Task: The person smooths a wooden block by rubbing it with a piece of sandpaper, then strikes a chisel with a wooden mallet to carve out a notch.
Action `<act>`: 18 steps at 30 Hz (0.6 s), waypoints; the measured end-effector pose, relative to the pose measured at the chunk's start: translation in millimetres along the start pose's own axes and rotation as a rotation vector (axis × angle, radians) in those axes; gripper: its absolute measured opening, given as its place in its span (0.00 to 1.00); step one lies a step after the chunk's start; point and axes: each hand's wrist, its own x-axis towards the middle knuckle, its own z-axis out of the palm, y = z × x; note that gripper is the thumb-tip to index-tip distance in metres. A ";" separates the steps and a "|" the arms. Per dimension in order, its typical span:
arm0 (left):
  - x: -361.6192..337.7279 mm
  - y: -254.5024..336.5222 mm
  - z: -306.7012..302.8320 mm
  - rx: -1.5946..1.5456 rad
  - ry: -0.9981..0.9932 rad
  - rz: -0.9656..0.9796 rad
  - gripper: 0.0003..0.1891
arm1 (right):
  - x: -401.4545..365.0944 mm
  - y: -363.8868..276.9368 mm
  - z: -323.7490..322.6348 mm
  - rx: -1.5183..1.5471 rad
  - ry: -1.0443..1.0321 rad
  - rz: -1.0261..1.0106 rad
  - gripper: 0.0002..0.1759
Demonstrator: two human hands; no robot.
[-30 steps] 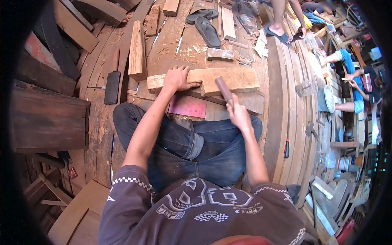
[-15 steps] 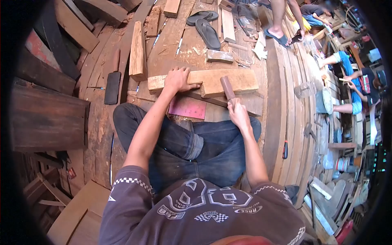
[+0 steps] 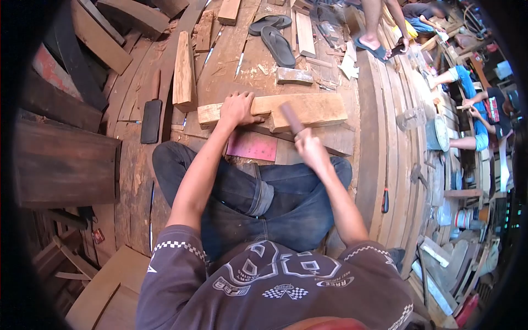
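A pale wooden block [image 3: 316, 108] with a notch cut in its near side lies across another board [image 3: 338, 137] on the floor in front of my crossed legs. My left hand [image 3: 237, 109] is closed over its narrower left part, fingers wrapped across the top. In my right hand [image 3: 313, 149] is a flat brown rasp [image 3: 291, 117], gripped at its near end. Its far end rests over the block's near side, just right of the notch, tilted toward the upper left. A pink board [image 3: 252, 146] lies beneath, close to my knees.
To the left lies a dark flat-headed tool [image 3: 151, 121] with a wooden handle. Sandals [image 3: 278, 47] and a small wood block [image 3: 294, 76] are beyond the work. A screwdriver [image 3: 385, 201] and hammer [image 3: 419, 176] lie right. Other people [image 3: 495, 110] sit and stand at the right.
My right hand has moved left, and the rasp now slants more to the left, nearer the notch. The left hand and the wooden block stay almost where they were.
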 end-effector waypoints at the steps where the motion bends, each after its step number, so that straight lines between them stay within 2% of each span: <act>1: 0.5 -0.2 -1.6 0.013 -0.001 0.003 0.44 | -0.8 -3.8 -5.7 -0.020 -0.038 -0.023 0.21; 2: 2.4 -0.6 -2.6 0.007 -0.005 -0.006 0.44 | -2.3 -5.0 -7.9 -0.039 -0.079 -0.044 0.22; 4: 0.4 1.2 -3.8 -0.008 -0.030 -0.021 0.44 | 15.5 14.3 -16.9 0.020 -0.043 0.125 0.22; 5: -2.8 2.0 -3.2 -0.011 -0.028 -0.021 0.43 | 18.7 19.3 -21.1 0.037 0.079 0.241 0.23; 8: -1.1 1.8 -3.4 -0.002 -0.011 -0.016 0.43 | 5.5 22.2 0.5 0.043 0.067 0.048 0.23; 9: -1.1 1.6 -3.9 0.012 -0.018 -0.010 0.43 | -8.1 6.5 -6.9 -0.021 -0.040 0.027 0.23; 12: -0.5 -0.4 0.1 -0.004 -0.004 -0.010 0.43 | -4.3 36.9 -23.9 0.007 -0.022 0.128 0.23; 13: 0.9 -1.2 -0.2 -0.017 -0.008 -0.018 0.43 | 3.0 42.4 -30.0 -0.023 0.050 0.246 0.22; 14: 0.4 0.0 -0.4 -0.028 -0.011 -0.024 0.43 | 0.1 43.7 -29.5 -0.034 0.066 0.229 0.22; 17: -2.5 0.9 -2.1 0.000 0.003 -0.008 0.43 | -29.2 6.0 -34.2 -0.026 -0.093 0.032 0.22; 18: -1.6 0.3 -1.3 0.006 0.010 0.003 0.43 | -30.3 14.6 -28.2 -0.064 -0.103 0.009 0.22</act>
